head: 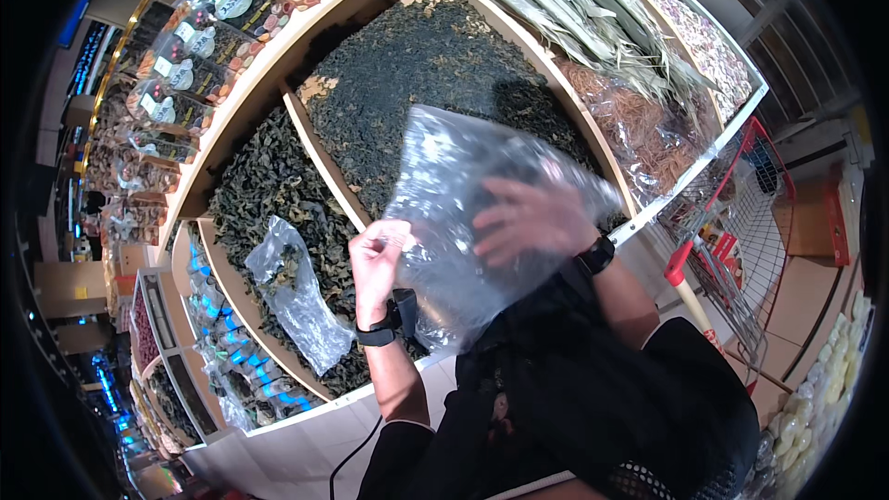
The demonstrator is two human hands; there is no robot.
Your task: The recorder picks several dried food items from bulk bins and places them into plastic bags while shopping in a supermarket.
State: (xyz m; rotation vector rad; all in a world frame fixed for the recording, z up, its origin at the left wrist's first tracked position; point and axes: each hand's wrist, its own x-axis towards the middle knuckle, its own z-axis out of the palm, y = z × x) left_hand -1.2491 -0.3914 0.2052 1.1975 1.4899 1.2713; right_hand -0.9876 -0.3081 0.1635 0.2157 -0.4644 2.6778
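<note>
A large clear plastic bag [444, 167] spreads over the front of a wooden bin of dark dried flakes [417, 62]. My left hand [378, 253] pinches the bag's left edge between thumb and fingers. Blurred by motion, my right hand [535, 222] has its fingers spread and shows through or against the bag; whether it is inside cannot be told. To the left, a smaller crumpled clear bag [298, 298] with a few dark pieces lies on dried black fungus [278, 173] in the neighbouring compartment.
Wooden dividers [323, 153] separate the compartments. Packaged goods [187, 76] line the upper left. Long dried leaves [555, 0] and bagged brown strands [646, 125] fill the right bins. A wire shopping cart [750, 222] with a red handle stands at right. Blue-banded packets [243, 354] lie lower left.
</note>
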